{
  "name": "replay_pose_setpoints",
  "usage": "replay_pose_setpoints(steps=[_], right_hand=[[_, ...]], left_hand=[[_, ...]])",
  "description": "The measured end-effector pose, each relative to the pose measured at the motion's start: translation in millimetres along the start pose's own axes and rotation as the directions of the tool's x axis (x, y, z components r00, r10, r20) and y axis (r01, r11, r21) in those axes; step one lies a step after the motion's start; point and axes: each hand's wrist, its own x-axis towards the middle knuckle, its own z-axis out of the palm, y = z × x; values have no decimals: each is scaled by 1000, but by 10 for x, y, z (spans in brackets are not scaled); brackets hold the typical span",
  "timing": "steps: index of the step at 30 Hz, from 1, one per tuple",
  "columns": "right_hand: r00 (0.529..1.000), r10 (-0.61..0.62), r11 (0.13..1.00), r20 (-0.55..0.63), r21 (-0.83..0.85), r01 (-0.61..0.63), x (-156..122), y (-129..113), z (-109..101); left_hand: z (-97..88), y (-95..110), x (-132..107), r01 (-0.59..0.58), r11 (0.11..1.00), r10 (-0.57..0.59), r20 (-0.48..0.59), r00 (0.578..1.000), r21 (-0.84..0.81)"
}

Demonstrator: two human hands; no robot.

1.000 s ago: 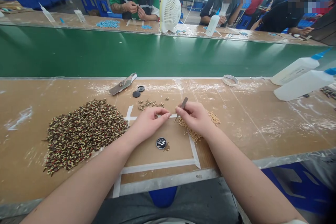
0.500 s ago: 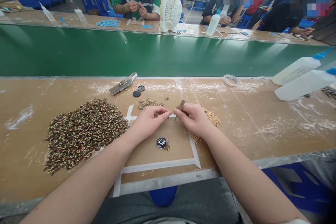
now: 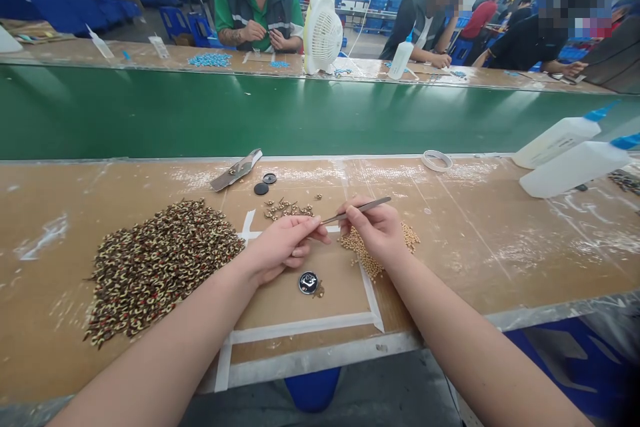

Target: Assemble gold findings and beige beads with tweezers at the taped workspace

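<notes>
My right hand (image 3: 375,230) is closed around a pair of metal tweezers (image 3: 373,204), whose tips point left. The tips meet the fingertips of my left hand (image 3: 287,243), which pinches something too small to make out. Below my hands lies a small round dish of dark, glossy liquid (image 3: 308,282), with a brownish smear (image 3: 320,289) beside it. A heap of tan beads (image 3: 367,253) spreads under and beside my right hand. Behind my left hand are several small brass-coloured pieces (image 3: 287,209). To the left is a large pile of small dark-and-cream pieces (image 3: 165,267).
Two black round caps (image 3: 261,189) and a torn strip (image 3: 237,171) lie at the back. A white ring (image 3: 437,161) and two squeeze bottles (image 3: 575,167) stand to the right. A green belt (image 3: 200,113) separates this table from co-workers and a fan (image 3: 323,33).
The tweezers have swung from steep to nearly level, tips now at my left fingertips. My left hand has turned, its fingers curling beneath. The camera view has tilted up slightly.
</notes>
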Motion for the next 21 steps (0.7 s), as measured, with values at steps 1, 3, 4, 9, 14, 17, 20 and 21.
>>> replay_pose_setpoints(steps=[1,3,4,9,14,17,20,21], right_hand=[[1000,3,1000,-4,4,-3,-3,1,3],[1000,5,1000,-8,20,-5,-8,7,9],[1000,5,1000,-6,28,-5,-11,12,11],[999,0,998,-38,60,2,-17,30,15],[998,-4,998,-67,62,8,-8,33,8],[997,3,998,-77,67,2,-3,27,7],[997,8,997,-79,73,-2,-2,14,11],[997,13,997,-78,73,-7,-3,10,13]], left_hand=[[-7,-4,3,-1,1000,2,14,1000,-22],[-15,-10,9,-4,999,6,28,1000,-49],[-15,-11,11,-6,998,8,29,1000,-55],[8,5,5,-15,996,17,24,1000,-85],[14,15,-13,-17,996,22,50,999,-82],[10,11,-13,-16,997,20,52,998,-72],[9,9,-12,-21,998,24,41,999,-63],[9,9,-12,-23,998,26,38,999,-59]])
